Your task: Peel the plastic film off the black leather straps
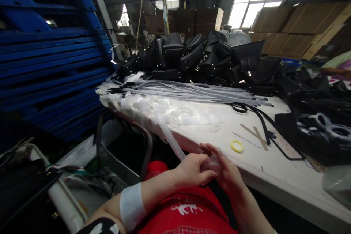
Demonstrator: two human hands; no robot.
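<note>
My left hand (pixel 193 170) is closed, thumb and fingers pinching a translucent plastic film (pixel 211 164) in front of my red apron (pixel 189 210). Cupped against the same film from the other side is my right hand (pixel 226 168), its fingers bent over it; part of the grip is hidden. A whitish plastic strip (pixel 171 139) hangs from the table edge down behind my left hand. It leads up to a crumpled heap of white film (pixel 170 111) on the white table (pixel 274 168). To the right of my hands lies a yellow tape ring (pixel 236 146).
Long plastic-sleeved straps (pixel 186 91) lie behind the film, before a pile of black bags (pixel 192 55). Brown strips (pixel 255 136) and black straps (pixel 263 120) are on the right. Blue pallets (pixel 52 65), a metal-framed chair (pixel 145 139) and a white bin (pixel 67 201) stand left.
</note>
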